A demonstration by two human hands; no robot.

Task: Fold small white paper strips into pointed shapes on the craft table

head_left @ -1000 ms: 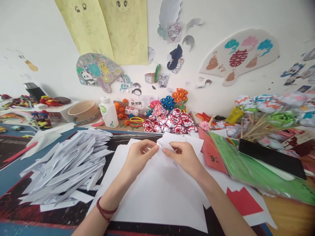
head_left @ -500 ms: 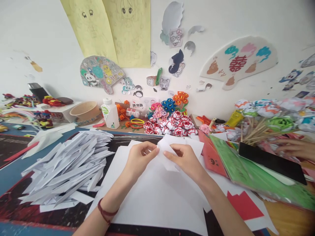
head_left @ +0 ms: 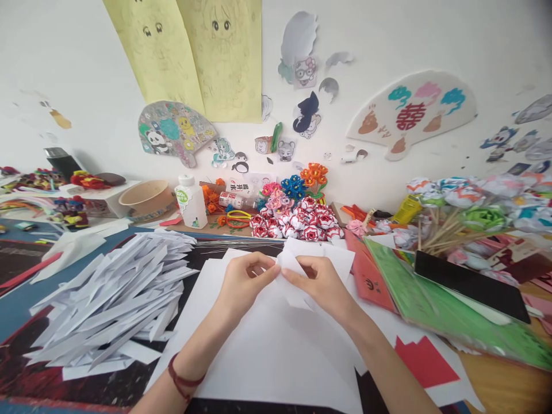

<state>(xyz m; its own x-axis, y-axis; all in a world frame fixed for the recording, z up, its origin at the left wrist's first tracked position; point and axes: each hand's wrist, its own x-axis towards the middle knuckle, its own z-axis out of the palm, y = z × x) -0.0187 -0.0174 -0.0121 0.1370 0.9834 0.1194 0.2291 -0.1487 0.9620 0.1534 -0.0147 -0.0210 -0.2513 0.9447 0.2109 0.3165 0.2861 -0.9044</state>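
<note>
Head view, and from where I stand both hands meet over the desk, busy with a small white piece (head_left: 292,263) of paper. It is up between the fingertips, above the far part of the big sheets (head_left: 276,356), and I can't tell whether its lower end touches them.

The left hand (head_left: 248,282) pinches it, thumb and finger together at its left edge. The right hand (head_left: 321,282) grips it too, its thumb pressed across the near face; the fingers behind are partly hidden. The 2 thumb tips sit just beside each other, near that left edge.

What counts is how the paper lies from that pinch: nearly all of it goes off to the right, so the right hand is nearer its middle while the left has only the margin. Its longer way seems to run from the far end down toward the wearer, leaning a little right, though the right thumb covers part of it.

Left of the sheets, a heap of folded strips (head_left: 125,299) lies well apart from the hands. Red-and-white flowers (head_left: 302,218) are bunched beyond the fingers, and a phone (head_left: 472,286) rests on the green pack (head_left: 444,316) at right.
</note>
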